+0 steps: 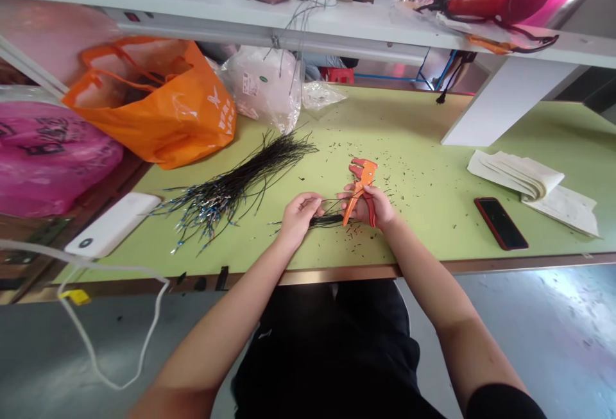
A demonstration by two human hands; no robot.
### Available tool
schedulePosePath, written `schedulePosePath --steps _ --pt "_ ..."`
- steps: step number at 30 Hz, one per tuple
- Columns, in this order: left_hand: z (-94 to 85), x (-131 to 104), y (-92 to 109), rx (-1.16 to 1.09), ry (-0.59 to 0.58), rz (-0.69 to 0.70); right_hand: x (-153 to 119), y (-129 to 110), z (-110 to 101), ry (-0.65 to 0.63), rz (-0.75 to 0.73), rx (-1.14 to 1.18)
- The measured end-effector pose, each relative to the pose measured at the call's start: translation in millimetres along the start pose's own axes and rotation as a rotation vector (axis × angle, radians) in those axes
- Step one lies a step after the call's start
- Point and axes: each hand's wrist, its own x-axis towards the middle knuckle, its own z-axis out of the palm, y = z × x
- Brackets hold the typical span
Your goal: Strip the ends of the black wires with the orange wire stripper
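My right hand (378,204) is closed around orange and red wire strippers (362,181), whose jaws point away from me. Thin black wires cross by its fingers. My left hand (304,207) is closed, thumb and fingertips pinching thin black wire just left of the tool. Beneath both hands lies a small bundle of black wires (330,221) on the green tabletop. Up and to the left rests a large bundle of black wires (240,181), its near ends showing blue and silvery tips.
Small black scraps are scattered across the green table (418,117). A white power bank-like box (113,223), an orange bag (163,111) and a pink bag (52,156) stand left. Rightward lie a phone (501,223) and folded cloth (520,175). A shelf (337,21) spans the back.
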Motion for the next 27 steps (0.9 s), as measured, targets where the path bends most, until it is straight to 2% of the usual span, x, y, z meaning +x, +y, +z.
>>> schedulePosePath --steps 5,10,17,21,27 --pt "-2.6 0 0 -0.056 0.013 -0.001 -1 -4 -5 0.115 -0.085 0.047" --pt "-6.8 2 8 -0.180 0.042 -0.009 -4 -10 -10 0.139 -0.115 0.039" --pt "-32.2 10 33 -0.438 0.117 -0.009 -4 -14 -21 0.217 -0.096 0.061" --pt "-39.5 12 43 -0.674 0.190 -0.039 -10 -23 -22 0.187 -0.085 0.049" --pt "-46.0 14 48 -0.795 0.196 -0.046 -29 -40 -14 0.113 -0.172 -0.006"
